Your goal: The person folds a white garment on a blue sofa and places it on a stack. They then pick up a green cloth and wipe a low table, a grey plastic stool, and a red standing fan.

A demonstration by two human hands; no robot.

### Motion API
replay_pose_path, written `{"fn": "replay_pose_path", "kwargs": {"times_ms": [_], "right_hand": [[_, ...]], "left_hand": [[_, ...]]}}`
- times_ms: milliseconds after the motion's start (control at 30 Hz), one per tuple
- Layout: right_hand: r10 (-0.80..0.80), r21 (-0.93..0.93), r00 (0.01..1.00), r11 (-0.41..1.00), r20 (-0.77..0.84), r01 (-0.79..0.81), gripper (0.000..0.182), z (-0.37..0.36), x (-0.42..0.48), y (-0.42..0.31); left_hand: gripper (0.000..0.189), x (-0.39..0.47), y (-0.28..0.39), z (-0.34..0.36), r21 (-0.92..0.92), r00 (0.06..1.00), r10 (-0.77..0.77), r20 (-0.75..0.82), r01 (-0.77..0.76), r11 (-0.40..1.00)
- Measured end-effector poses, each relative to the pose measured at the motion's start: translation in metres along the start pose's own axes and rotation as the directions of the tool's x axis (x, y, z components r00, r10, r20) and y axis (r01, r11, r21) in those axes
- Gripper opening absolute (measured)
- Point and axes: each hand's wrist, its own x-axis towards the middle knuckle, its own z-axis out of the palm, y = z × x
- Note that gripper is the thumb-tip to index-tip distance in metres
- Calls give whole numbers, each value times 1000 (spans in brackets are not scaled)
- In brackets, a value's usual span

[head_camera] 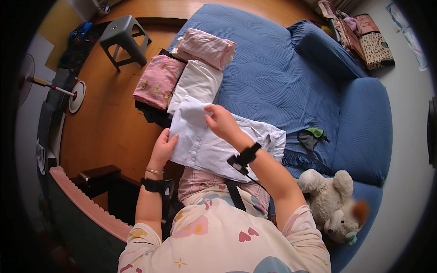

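A pair of white trousers (222,146) lies across my lap and the sofa edge, its gathered elastic waistband to the right. My left hand (164,148) grips the leg end at the left, thumb on top of the cloth. Over the upper edge of the trousers hovers my right hand (222,123), its thumb and forefinger apart with no cloth visible between them. Just beyond the leg end are a folded white cloth (198,82), a folded pink printed cloth (158,82) and a folded pale pink cloth (205,47). Black fabric (155,114) shows under the pink printed one.
A blue-covered sofa (259,68) extends ahead and right. On it lie a small grey and green cloth item (310,136) and a white plush bear (329,198). A grey plastic stool (124,37) and a white fan base (78,97) stand on the wooden floor.
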Motion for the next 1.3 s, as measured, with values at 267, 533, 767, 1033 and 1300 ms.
{"fn": "replay_pose_path", "kwargs": {"times_ms": [267,533,767,1033,1300], "right_hand": [[156,-337,977,936,145,-100,34,46,98,-1],[281,-452,869,889,407,-76,27,70,118,11],[172,-32,915,985,365,-172,26,19,114,9],[203,266,925,918,321,-294,16,-40,82,56],[273,223,925,916,264,-334,11,-81,43,79]], "left_hand": [[14,-9,7,14,165,995,73,63,-82,983],[16,-19,11,15,276,996,4,88,-29,961],[14,-28,22,17,302,996,-17,82,-9,953],[23,-14,33,76,265,947,-14,322,-76,961],[28,-5,-1,145,299,889,-99,448,-44,953]]}}
